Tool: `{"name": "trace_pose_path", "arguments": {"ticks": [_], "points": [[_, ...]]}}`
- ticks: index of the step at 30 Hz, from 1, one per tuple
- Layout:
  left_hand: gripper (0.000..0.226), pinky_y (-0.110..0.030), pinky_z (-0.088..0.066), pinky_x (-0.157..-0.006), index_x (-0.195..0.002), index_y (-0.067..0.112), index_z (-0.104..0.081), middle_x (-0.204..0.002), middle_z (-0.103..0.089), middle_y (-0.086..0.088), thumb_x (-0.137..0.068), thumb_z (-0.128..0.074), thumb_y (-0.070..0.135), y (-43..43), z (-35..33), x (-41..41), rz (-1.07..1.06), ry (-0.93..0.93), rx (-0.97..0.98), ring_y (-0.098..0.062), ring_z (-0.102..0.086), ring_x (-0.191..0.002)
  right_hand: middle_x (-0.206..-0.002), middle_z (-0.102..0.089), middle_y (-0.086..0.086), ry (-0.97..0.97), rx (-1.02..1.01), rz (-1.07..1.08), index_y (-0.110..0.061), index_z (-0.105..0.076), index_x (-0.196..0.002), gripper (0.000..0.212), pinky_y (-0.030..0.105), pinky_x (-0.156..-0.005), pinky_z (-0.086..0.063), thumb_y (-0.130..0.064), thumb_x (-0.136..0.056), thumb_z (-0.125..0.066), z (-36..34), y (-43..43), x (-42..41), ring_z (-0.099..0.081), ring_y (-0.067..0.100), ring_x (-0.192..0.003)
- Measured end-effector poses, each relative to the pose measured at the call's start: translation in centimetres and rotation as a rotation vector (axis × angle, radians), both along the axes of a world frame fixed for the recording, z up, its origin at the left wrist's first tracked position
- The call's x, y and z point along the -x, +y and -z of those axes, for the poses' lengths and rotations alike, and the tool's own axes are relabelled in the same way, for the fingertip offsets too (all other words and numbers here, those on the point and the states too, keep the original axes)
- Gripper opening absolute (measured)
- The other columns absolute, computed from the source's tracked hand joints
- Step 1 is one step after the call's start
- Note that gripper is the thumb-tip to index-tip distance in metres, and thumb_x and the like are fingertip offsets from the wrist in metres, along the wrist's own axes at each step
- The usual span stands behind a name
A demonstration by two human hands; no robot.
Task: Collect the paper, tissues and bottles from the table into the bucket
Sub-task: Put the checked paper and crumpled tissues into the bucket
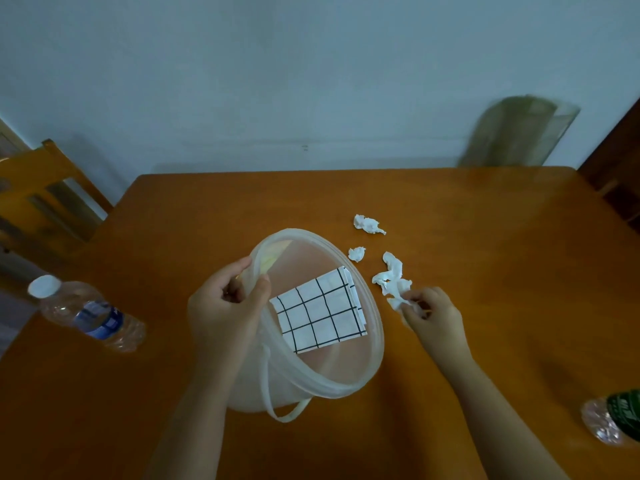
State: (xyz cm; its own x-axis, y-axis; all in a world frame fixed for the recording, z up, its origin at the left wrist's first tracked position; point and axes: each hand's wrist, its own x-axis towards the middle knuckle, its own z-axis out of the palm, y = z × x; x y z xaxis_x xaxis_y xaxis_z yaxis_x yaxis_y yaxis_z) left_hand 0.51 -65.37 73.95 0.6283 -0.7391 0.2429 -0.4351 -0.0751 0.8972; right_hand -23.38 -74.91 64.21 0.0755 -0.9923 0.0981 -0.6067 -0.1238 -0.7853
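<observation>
A translucent white bucket stands in the middle of the orange table, tilted toward me. My left hand grips its far-left rim. A folded white paper with a black grid lies inside it. Just right of the bucket, my right hand pinches a crumpled white tissue resting on the table. Two smaller tissue wads lie beyond it, one near the rim and one farther back. A clear bottle with a blue label and white cap lies at the left. A green-labelled bottle lies at the right edge.
The wooden table fills most of the view and meets a pale wall at the back. A wooden chair stands at the left. A greenish chair back rises behind the far right edge, with dark wood furniture at the far right.
</observation>
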Motion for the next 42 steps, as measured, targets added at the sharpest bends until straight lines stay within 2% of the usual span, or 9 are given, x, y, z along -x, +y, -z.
{"name": "trace_pose_path", "arguments": {"ticks": [3,7,14,16,19,23,27,33,42], "points": [[0.028,-0.011,-0.039,-0.042,-0.099,0.033,-0.063,-0.058,-0.050,0.002,-0.074,-0.067,0.021,-0.6,0.0,-0.1,0.016,0.012,0.002,0.001,-0.044,-0.050,-0.086,-0.053,-0.012,-0.058,0.041,-0.048,-0.023,-0.061,-0.085,0.016,0.000,-0.063,-0.041,-0.009,-0.078,-0.065,-2.4,0.1,-1.1,-0.053,-0.002,-0.076],[0.028,-0.011,-0.039,-0.043,-0.100,0.032,-0.062,-0.059,-0.049,0.001,-0.074,-0.068,0.021,-1.6,0.1,-0.3,0.029,0.047,0.005,0.000,-0.044,-0.050,-0.083,-0.053,-0.015,-0.101,0.067,-0.133,-0.028,-0.058,-0.079,0.022,0.002,-0.062,-0.040,-0.006,-0.076,-0.065,-3.9,0.2,-2.9,-0.054,-0.001,-0.075],[0.026,-0.014,-0.041,-0.044,-0.097,0.035,-0.063,-0.058,-0.050,-0.001,-0.074,-0.068,0.022,-3.6,0.0,-0.6,0.051,0.049,0.025,-0.001,-0.044,-0.049,-0.096,-0.057,-0.013,-0.049,-0.069,-0.404,-0.028,-0.061,-0.095,0.017,0.010,-0.073,-0.044,-0.020,-0.080,-0.064,-3.6,-0.9,-5.4,-0.056,-0.001,-0.088],[0.026,-0.014,-0.041,-0.045,-0.096,0.037,-0.062,-0.058,-0.050,-0.002,-0.074,-0.068,0.023,-4.3,0.0,-0.9,0.048,0.032,0.033,-0.002,-0.044,-0.050,-0.099,-0.059,-0.013,-0.110,-0.059,-0.364,-0.030,-0.060,-0.098,0.018,0.012,-0.076,-0.046,-0.022,-0.082,-0.062,-3.1,-1.4,-5.2,-0.056,-0.002,-0.092],[0.026,-0.015,-0.042,-0.046,-0.097,0.034,-0.062,-0.059,-0.053,-0.005,-0.074,-0.068,0.023,-5.3,-0.1,-1.2,0.040,-0.001,0.045,-0.004,-0.045,-0.051,-0.095,-0.058,-0.016,-0.173,0.003,-0.208,-0.037,-0.056,-0.094,0.019,0.010,-0.068,-0.047,-0.022,-0.083,-0.061,-1.8,-3.1,-4.2,-0.056,-0.001,-0.090],[0.026,-0.020,-0.045,-0.047,-0.096,0.034,-0.061,-0.060,-0.055,-0.007,-0.075,-0.069,0.021,-6.5,0.2,-1.4,0.027,-0.043,0.042,-0.013,-0.048,-0.053,-0.105,-0.058,-0.003,0.006,-0.113,-0.066,-0.024,-0.058,-0.104,0.022,0.019,-0.070,-0.043,-0.020,-0.083,-0.061,2.4,-6.4,-2.7,-0.055,0.006,-0.088],[0.026,-0.024,-0.046,-0.049,-0.096,0.036,-0.062,-0.060,-0.054,-0.006,-0.075,-0.070,0.023,-7.3,0.7,-1.9,-0.012,-0.048,0.021,-0.013,-0.048,-0.052,-0.113,-0.055,0.005,0.180,-0.217,-0.042,-0.017,-0.054,-0.115,0.034,0.025,-0.076,-0.041,-0.023,-0.082,-0.062,6.3,-9.0,-1.6,-0.052,0.012,-0.096],[0.026,-0.024,-0.050,-0.049,-0.096,0.035,-0.063,-0.067,-0.060,-0.007,-0.074,-0.069,0.024,-8.3,0.9,-2.5,-0.064,-0.070,0.004,-0.016,-0.054,-0.061,-0.123,-0.052,0.007,0.186,-0.263,-0.021,-0.019,-0.048,-0.124,0.047,0.038,-0.088,-0.046,-0.025,-0.080,-0.064,9.6,-11.7,-1.3,-0.049,0.022,-0.111],[0.025,-0.018,-0.048,-0.047,-0.089,0.046,-0.058,-0.067,-0.059,-0.006,-0.074,-0.068,0.030,-8.1,1.0,-2.4,-0.071,-0.093,0.002,-0.012,-0.054,-0.060,-0.129,-0.046,0.007,0.316,-0.313,-0.056,-0.020,-0.050,-0.122,0.047,0.037,-0.093,-0.039,-0.026,-0.078,-0.066,12.0,-11.9,-2.0,-0.037,0.024,-0.119]]}}
